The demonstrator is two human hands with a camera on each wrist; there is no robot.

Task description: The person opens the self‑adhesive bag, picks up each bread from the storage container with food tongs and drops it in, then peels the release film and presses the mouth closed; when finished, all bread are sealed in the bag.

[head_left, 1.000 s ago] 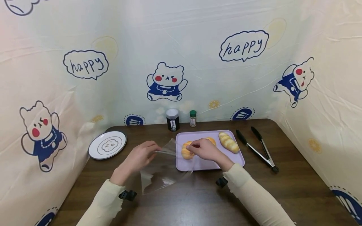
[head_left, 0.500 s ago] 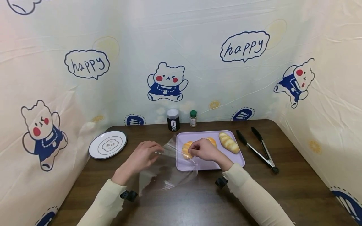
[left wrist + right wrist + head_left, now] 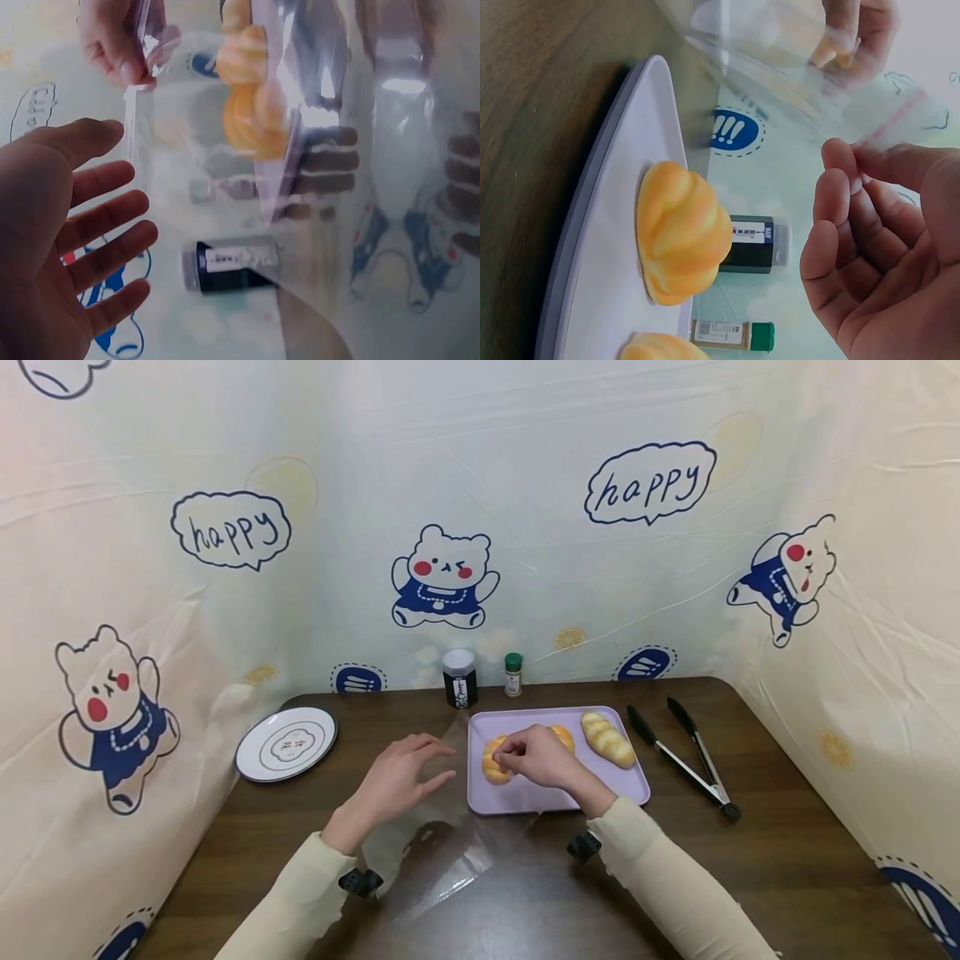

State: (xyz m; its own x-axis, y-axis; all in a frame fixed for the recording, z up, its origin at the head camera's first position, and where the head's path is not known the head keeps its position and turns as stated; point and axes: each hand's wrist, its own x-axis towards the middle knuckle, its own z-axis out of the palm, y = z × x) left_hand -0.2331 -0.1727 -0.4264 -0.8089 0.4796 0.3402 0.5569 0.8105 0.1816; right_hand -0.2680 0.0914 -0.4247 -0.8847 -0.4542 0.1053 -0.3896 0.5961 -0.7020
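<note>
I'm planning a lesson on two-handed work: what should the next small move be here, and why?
Probably the left hand should pinch the free side of the clear plastic bag: its fingers are spread and hold nothing, while only the right hand pinches the bag's edge, so a second hold would likely steady it.

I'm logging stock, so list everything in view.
Table: 1, brown, underneath
Tray: 1, lilac, mid-table
Buns: 2, orange, on tray
Loaf: 1, yellow, on tray's right
Plate: 1, white, table's left
Jar: 1, black, at back
Bottle: 1, green-capped, right of jar
Tongs: 1, black-silver, right of tray
Bag: 1, clear, at tray's left
Backdrop: count unclear, pale, behind table
Sleeves: 2, cream, on forearms
Cameras: 2, black, on wrists
Left hand: 1, bare, beside bag
Right hand: 1, bare, pinching bag
</note>
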